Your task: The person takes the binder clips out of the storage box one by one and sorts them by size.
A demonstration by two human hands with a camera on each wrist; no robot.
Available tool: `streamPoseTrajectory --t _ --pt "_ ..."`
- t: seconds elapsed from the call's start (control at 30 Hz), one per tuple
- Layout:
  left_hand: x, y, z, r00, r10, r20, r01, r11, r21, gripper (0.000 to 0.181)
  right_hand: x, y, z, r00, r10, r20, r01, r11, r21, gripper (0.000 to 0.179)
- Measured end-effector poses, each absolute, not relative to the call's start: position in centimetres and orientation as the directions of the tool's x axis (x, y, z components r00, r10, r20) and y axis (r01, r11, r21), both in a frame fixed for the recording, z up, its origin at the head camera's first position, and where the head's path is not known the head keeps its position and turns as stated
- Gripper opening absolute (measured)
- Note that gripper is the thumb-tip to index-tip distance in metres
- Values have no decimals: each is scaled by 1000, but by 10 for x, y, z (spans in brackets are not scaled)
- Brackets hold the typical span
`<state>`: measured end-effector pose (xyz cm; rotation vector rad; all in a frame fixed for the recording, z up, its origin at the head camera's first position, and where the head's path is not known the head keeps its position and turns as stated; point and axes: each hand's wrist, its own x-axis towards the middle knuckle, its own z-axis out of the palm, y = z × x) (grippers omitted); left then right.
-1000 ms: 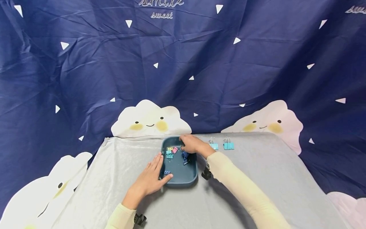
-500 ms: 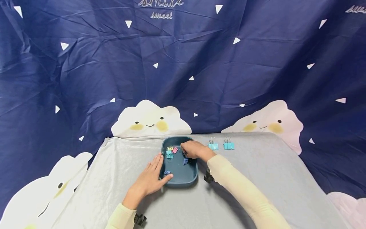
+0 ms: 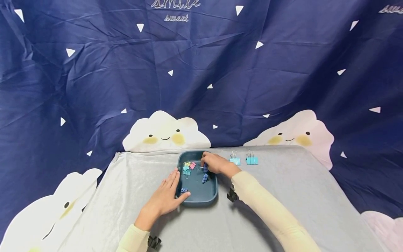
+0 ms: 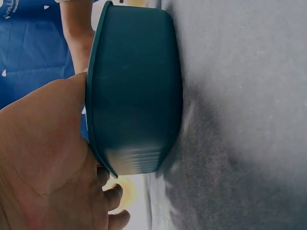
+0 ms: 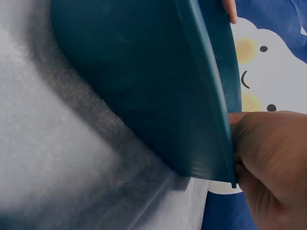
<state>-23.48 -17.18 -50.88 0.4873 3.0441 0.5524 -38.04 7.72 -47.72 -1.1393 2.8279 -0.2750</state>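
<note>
Navy backdrop cloth (image 3: 220,70) with white triangles and smiling clouds hung behind a grey-covered surface (image 3: 283,196). A dark teal tray (image 3: 210,196) sat at the middle of the surface, nearer its far edge. The left hand (image 3: 163,199) lay flat along the tray's left wall, fingers straight and relaxed, thumb over the near-left rim, gripping nothing. The right hand (image 3: 215,163) reached into the tray's far right part, fingers curled down onto a dark blue binder clip (image 3: 205,168); grasp looked like a pinch, partly hidden. In the tray lay more small clips: a dark blue one (image 3: 205,178) mid-tray, another (image 3: 184,190) by the left thumb, a mixed cluster (image 3: 188,167) at far left. Two light blue clips (image 3: 243,160) stood on the surface just right of the tray.
</note>
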Motion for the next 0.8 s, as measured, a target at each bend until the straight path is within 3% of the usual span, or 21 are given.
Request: streamPoseTrajectory --t 0.4,0.8 --pt "-235 -173 -511 -951 306 39 301 892 337 102 -383 85 -478 -683 -711 166 -730 655 -195 17" --pt "-235 -172 -509 -951 308 30 300 893 335 101 -382 91 -472 -732 -655 189 -680 682 -269 23"
